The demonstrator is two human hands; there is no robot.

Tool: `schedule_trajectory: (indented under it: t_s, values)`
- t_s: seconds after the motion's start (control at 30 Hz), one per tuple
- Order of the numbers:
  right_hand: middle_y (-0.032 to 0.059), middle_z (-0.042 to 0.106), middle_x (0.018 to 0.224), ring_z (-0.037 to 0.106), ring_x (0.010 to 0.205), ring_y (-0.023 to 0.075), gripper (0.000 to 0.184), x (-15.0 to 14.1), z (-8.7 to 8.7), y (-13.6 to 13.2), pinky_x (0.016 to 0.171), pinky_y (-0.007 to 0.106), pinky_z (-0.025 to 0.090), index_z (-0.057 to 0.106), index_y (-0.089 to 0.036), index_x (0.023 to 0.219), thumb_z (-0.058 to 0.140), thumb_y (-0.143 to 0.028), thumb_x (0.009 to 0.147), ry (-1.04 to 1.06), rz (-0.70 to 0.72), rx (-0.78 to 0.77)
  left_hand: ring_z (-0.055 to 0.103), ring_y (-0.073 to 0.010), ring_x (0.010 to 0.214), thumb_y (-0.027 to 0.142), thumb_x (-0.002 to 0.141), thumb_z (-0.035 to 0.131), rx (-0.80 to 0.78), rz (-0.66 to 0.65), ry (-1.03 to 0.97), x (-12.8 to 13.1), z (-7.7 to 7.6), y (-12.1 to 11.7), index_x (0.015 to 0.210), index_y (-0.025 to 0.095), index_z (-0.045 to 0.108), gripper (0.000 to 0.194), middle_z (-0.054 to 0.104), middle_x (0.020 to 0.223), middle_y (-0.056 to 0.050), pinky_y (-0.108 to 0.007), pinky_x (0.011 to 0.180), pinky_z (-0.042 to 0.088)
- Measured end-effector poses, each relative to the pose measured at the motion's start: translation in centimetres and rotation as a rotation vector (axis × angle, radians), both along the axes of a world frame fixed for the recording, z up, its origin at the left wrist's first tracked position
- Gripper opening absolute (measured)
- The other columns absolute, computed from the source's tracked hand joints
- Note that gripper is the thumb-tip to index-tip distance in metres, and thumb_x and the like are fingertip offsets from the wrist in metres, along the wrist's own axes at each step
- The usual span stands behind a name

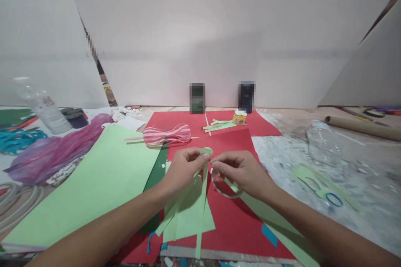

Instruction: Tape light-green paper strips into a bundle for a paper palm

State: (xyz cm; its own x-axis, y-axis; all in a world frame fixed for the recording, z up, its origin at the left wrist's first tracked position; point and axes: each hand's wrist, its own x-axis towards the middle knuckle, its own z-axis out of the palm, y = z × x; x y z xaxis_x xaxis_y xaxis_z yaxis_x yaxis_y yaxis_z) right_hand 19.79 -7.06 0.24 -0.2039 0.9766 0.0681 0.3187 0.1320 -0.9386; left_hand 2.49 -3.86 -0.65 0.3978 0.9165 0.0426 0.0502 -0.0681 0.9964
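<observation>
My left hand [183, 170] pinches the top of a bunch of light green paper strips [188, 206], which hang down over a red paper sheet [233, 217]. A small loop of green paper [205, 150] shows at the pinch. My right hand [239, 172] meets the left at that spot, fingers pinched on the strips, with a roll of clear tape [225, 185] around its fingers. Both hands are closed.
A large light green sheet [94, 183] lies at left, beside a dark green sheet [155, 177]. Pink cut strips [167, 134], a small yellow jar [239, 117], a clear plastic bottle [326, 142], a cardboard tube [363, 127] and purple fabric [56, 152] lie around. White boards stand behind.
</observation>
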Motion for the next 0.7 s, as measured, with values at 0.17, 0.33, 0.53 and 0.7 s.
schedule_trajectory:
  t_s: [0.17,0.33,0.53,0.7]
  values:
    - [0.0014,0.066,0.060,0.056,0.051,0.0111,0.020,0.1,0.1,0.0,0.049,0.022,0.044,0.071,-0.018,0.076,0.060,-0.034,0.080,0.010,0.016,-0.024,0.048,-0.0102,0.058,0.039,0.079,0.063,-0.009,0.002,0.009,-0.3,0.4,-0.1,0.076,0.014,0.066,0.026,0.057,0.064,0.000,-0.022,0.055,0.036]
    - [0.0025,0.069,0.068,0.063,0.061,0.0142,0.017,0.1,-0.1,0.1,0.055,0.024,0.048,0.066,-0.019,0.090,0.062,-0.031,0.079,0.058,-0.012,-0.023,0.048,-0.0100,0.055,0.038,0.074,0.068,-0.046,0.064,0.008,-0.3,0.9,-0.3,0.075,0.014,0.067,0.024,0.057,0.061,0.000,-0.022,0.054,0.038]
    - [0.0034,0.067,0.068,0.062,0.059,0.0140,0.020,-0.2,-0.2,0.0,0.050,0.023,0.046,0.063,-0.019,0.075,0.059,-0.037,0.082,0.013,-0.043,0.026,0.051,-0.0108,0.054,0.039,0.076,0.065,-0.064,0.009,0.034,-0.4,1.1,-0.4,0.076,0.014,0.069,0.025,0.060,0.063,-0.001,-0.022,0.054,0.040]
    - [0.0012,0.066,0.065,0.053,0.046,0.0098,0.019,-0.4,-0.1,0.0,0.044,0.022,0.040,0.067,-0.019,0.077,0.059,-0.036,0.082,-0.033,-0.108,0.049,0.051,-0.0110,0.057,0.036,0.079,0.062,-0.018,-0.014,0.086,-0.4,1.0,-0.5,0.079,0.015,0.071,0.024,0.061,0.064,-0.001,-0.022,0.056,0.040]
